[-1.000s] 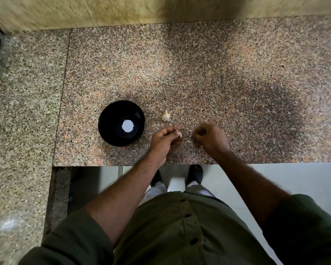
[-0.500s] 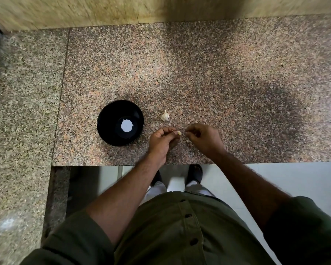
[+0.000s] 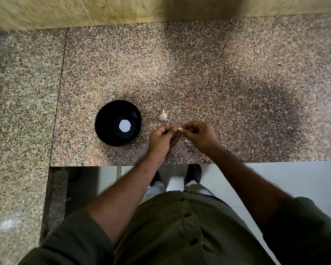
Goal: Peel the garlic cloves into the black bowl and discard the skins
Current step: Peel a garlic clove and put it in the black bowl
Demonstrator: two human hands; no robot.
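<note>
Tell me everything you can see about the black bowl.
The black bowl is round, deep and glossy, its material not clear. It stands upright on the speckled granite counter, left of the garlic bulb and the left hand, touching neither. A bright white round patch shows at its bottom, probably a light reflection; no peeled cloves can be made out inside. Nothing touches it but the counter.

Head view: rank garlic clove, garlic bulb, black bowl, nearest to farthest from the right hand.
1. Garlic clove: pinched at the right hand's fingertips, shared with the left hand.
2. Garlic bulb: on the counter, just beyond and left of the hands.
3. Black bowl: farthest left, past the left hand.
</note>
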